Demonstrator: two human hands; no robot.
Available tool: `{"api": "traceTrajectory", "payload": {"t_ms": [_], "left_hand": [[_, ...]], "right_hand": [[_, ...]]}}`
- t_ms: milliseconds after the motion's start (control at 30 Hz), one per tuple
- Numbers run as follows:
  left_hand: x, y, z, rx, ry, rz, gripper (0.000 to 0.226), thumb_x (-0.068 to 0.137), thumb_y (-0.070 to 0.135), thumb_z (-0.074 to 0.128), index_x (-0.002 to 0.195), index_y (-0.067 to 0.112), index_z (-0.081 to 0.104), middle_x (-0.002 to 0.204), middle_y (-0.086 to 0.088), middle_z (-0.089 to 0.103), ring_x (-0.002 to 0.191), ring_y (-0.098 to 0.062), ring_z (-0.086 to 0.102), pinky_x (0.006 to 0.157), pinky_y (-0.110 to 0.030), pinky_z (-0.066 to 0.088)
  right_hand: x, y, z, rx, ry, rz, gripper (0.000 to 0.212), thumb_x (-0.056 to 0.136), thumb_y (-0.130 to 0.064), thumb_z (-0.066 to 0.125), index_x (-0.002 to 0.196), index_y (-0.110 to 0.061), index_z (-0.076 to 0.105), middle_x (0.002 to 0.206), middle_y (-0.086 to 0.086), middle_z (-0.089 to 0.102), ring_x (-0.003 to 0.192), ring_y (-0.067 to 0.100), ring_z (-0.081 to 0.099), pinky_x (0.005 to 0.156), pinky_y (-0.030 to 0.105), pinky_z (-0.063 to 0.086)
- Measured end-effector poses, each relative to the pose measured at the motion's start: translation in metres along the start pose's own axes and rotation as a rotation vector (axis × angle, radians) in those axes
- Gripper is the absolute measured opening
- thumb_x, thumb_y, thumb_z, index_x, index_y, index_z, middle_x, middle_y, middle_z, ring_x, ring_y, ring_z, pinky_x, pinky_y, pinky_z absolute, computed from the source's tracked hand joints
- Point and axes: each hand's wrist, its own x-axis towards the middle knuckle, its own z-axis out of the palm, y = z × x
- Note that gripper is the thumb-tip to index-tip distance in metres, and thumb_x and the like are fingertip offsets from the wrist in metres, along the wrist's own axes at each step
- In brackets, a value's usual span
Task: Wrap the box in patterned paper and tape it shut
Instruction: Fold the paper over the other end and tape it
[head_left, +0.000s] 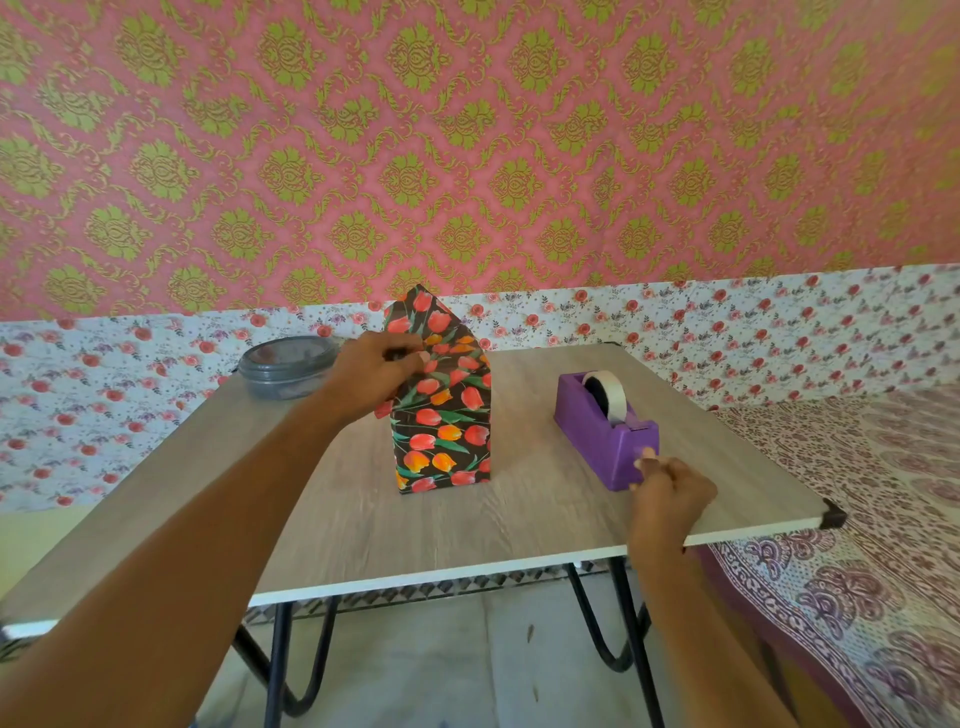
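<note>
The box (444, 431) stands upright near the middle of the wooden table (363, 525), wrapped in dark paper with red and orange tulips. A pointed paper flap (421, 309) sticks up at its top end. My left hand (376, 371) holds the folded paper against the box's upper left side. A purple tape dispenser (605, 423) with a white tape roll sits to the right of the box. My right hand (670, 493) is at the dispenser's front end, pinching the end of the clear tape.
A round grey lidded container (285, 366) sits at the table's back left. The table has black metal legs and a near edge at the bottom. A bed with a patterned cover (857, 519) lies close on the right. Patterned wall behind.
</note>
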Motion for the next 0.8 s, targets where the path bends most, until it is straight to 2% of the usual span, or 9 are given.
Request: {"api": "traceTrajectory", "payload": {"t_ms": [67, 133, 200, 267, 467, 567, 700, 767, 800], "left_hand": [[0.000, -0.001, 0.000, 0.004, 0.078, 0.028, 0.033, 0.099, 0.031, 0.063, 0.127, 0.014, 0.071, 0.107, -0.002, 0.074, 0.083, -0.006, 0.066, 0.075, -0.009, 0.048], [-0.003, 0.001, -0.001, 0.020, 0.120, 0.063, 0.030, 0.103, 0.028, 0.057, 0.119, 0.009, 0.074, 0.096, -0.005, 0.075, 0.070, 0.001, 0.064, 0.071, -0.010, 0.049], [-0.003, -0.001, 0.000, 0.035, 0.146, 0.088, 0.028, 0.103, 0.025, 0.058, 0.109, 0.006, 0.077, 0.113, -0.008, 0.075, 0.090, -0.005, 0.066, 0.088, -0.023, 0.048], [-0.003, -0.002, 0.004, 0.014, 0.156, 0.116, 0.021, 0.099, 0.019, 0.064, 0.105, 0.005, 0.079, 0.123, -0.007, 0.072, 0.110, -0.012, 0.063, 0.100, -0.028, 0.044], [0.006, -0.010, 0.006, -0.089, 0.215, 0.011, 0.015, 0.089, 0.020, 0.072, 0.099, 0.016, 0.082, 0.131, -0.001, 0.064, 0.124, -0.015, 0.054, 0.105, -0.035, 0.041], [0.009, -0.016, 0.008, -0.203, 0.192, -0.039, 0.016, 0.087, 0.023, 0.076, 0.102, 0.021, 0.082, 0.137, -0.002, 0.064, 0.129, -0.017, 0.055, 0.113, -0.040, 0.041], [0.015, -0.027, 0.011, -0.362, 0.172, -0.068, 0.025, 0.082, 0.029, 0.080, 0.106, 0.021, 0.079, 0.134, 0.001, 0.066, 0.127, -0.018, 0.059, 0.111, -0.049, 0.046], [0.017, -0.030, 0.014, -0.495, 0.148, -0.101, 0.028, 0.086, 0.023, 0.079, 0.112, 0.014, 0.075, 0.135, -0.002, 0.066, 0.127, -0.023, 0.060, 0.107, -0.053, 0.049], [0.018, -0.031, 0.016, -0.545, 0.124, -0.117, 0.027, 0.088, 0.019, 0.078, 0.115, 0.014, 0.074, 0.135, -0.005, 0.065, 0.128, -0.026, 0.059, 0.103, -0.050, 0.052]], "right_hand": [[-0.007, -0.007, 0.002, -0.016, -0.065, -0.091, 0.014, 0.090, -0.021, 0.072, 0.086, -0.008, 0.071, 0.112, 0.027, 0.060, 0.091, 0.030, 0.065, 0.077, 0.042, 0.057], [-0.014, -0.025, 0.007, -0.012, -0.158, -0.199, 0.006, 0.094, -0.014, 0.071, 0.090, -0.009, 0.072, 0.103, 0.022, 0.064, 0.087, 0.026, 0.064, 0.081, 0.050, 0.057], [-0.022, -0.046, 0.017, -0.022, -0.291, -0.308, 0.007, 0.097, -0.009, 0.066, 0.093, -0.006, 0.071, 0.091, 0.013, 0.069, 0.081, 0.019, 0.066, 0.075, 0.047, 0.058], [-0.026, -0.069, 0.032, -0.020, -0.411, -0.398, 0.012, 0.100, -0.005, 0.060, 0.091, -0.003, 0.067, 0.084, 0.011, 0.070, 0.074, 0.014, 0.066, 0.066, 0.036, 0.057], [-0.031, -0.136, 0.109, 0.059, -0.658, -0.580, 0.015, 0.098, 0.005, 0.060, 0.094, -0.002, 0.072, 0.073, 0.007, 0.065, 0.061, 0.009, 0.058, 0.063, 0.020, 0.049], [-0.029, -0.164, 0.144, 0.000, -0.788, -0.606, 0.018, 0.097, -0.003, 0.065, 0.112, 0.001, 0.074, 0.078, 0.008, 0.071, 0.061, 0.009, 0.062, 0.065, 0.023, 0.052], [-0.024, -0.181, 0.182, -0.188, -1.066, -0.558, 0.055, 0.097, 0.000, 0.065, 0.149, -0.009, 0.049, 0.080, 0.019, 0.071, 0.065, 0.023, 0.066, 0.066, 0.038, 0.058], [-0.024, -0.183, 0.194, -0.270, -1.149, -0.493, 0.056, 0.096, -0.002, 0.066, 0.149, -0.009, 0.048, 0.079, 0.016, 0.073, 0.066, 0.023, 0.070, 0.071, 0.042, 0.059], [-0.024, -0.183, 0.199, -0.303, -1.177, -0.452, 0.047, 0.096, -0.005, 0.067, 0.141, -0.007, 0.054, 0.077, 0.012, 0.074, 0.066, 0.022, 0.071, 0.071, 0.040, 0.059]]}}
